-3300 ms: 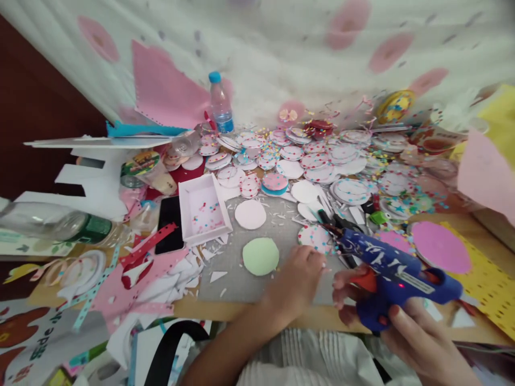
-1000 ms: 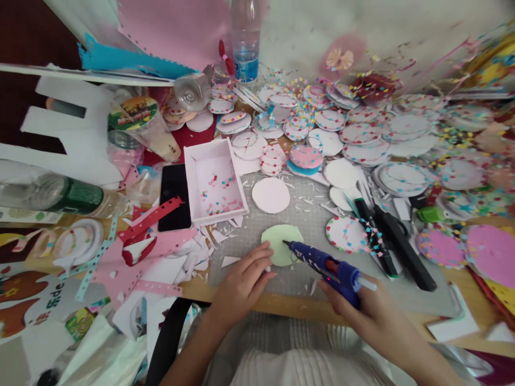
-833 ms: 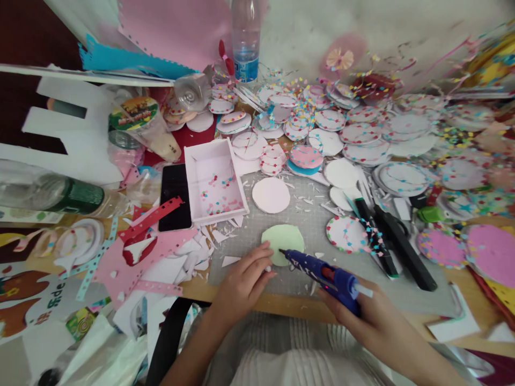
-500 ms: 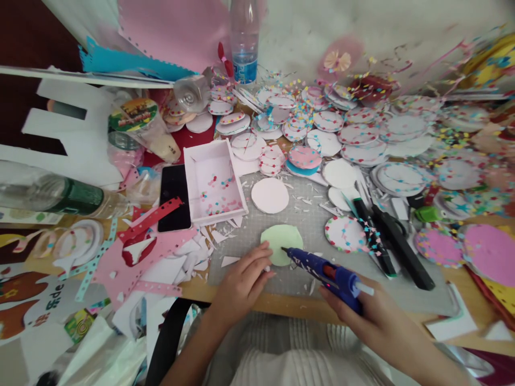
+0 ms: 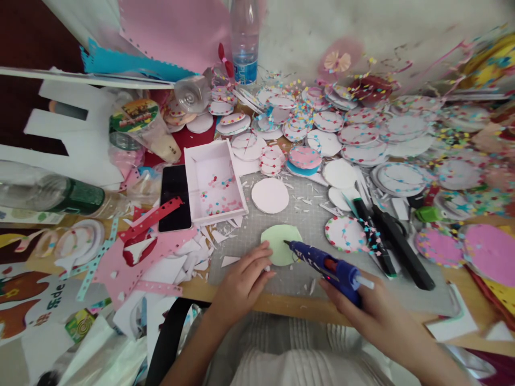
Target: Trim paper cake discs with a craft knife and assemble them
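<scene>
In the head view, the right hand (image 5: 368, 311) is gripping a blue glue gun (image 5: 322, 262) over the gray mat (image 5: 229, 246) on the tabletop (image 5: 289, 306). The long axis of the gun runs from lower right to upper left, and its dark nozzle points toward the green disc (image 5: 284, 236); whether the tip touches it, I cannot tell. The left hand (image 5: 243, 284) lays its fingers on the disc's left edge; whether they pinch it is not clear. Behind the disc, a white disc (image 5: 270, 195) lies flat.
</scene>
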Available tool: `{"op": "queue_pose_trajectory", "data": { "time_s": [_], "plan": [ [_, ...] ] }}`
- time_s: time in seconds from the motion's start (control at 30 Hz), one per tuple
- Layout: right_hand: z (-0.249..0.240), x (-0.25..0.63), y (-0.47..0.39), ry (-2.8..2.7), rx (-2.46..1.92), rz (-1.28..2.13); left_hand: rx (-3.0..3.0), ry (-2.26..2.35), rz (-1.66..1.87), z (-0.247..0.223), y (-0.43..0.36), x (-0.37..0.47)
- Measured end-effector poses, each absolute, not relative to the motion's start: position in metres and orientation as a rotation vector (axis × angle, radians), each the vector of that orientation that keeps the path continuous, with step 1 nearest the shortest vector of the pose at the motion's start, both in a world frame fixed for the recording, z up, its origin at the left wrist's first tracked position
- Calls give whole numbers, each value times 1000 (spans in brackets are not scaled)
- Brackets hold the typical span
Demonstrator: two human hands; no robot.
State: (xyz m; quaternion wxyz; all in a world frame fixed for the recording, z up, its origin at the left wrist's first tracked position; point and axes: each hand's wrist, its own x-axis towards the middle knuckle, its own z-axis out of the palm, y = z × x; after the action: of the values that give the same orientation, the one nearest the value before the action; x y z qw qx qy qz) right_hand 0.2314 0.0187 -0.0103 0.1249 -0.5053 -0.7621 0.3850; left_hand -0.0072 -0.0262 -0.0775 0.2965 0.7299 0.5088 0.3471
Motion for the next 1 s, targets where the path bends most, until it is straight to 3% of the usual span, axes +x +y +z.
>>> {"op": "queue_pose_trajectory", "data": {
  "time_s": [1.0],
  "plan": [
    [-11, 232, 28, -2385, -1409, 1118, 1922, 1344, 925, -78, -25, -7]
  ]
}}
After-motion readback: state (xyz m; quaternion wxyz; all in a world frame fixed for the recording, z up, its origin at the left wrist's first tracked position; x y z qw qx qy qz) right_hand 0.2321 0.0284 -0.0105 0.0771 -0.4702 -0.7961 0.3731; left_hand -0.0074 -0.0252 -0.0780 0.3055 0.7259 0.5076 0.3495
